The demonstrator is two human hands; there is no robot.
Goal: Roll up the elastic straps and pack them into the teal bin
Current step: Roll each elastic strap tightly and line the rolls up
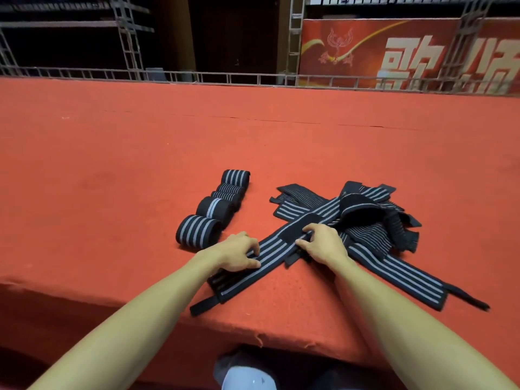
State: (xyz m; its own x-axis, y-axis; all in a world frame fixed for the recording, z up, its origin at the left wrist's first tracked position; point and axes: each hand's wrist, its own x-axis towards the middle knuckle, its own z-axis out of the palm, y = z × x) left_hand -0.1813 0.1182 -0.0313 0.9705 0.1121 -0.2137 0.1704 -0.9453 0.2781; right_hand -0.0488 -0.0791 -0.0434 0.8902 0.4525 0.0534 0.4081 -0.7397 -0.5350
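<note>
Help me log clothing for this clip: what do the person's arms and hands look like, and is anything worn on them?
The left forearm and right forearm are bare, with no sleeves in view. The left hand and right hand are bare too: no gloves, and no watch, ring or wristband shows on either.

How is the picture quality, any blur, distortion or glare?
Head view: wide-angle distortion bows the railing and the table edge; beyond the railing it is dim; the strap, left hand and right hand are sharp, with soft shadows, no glare.
</note>
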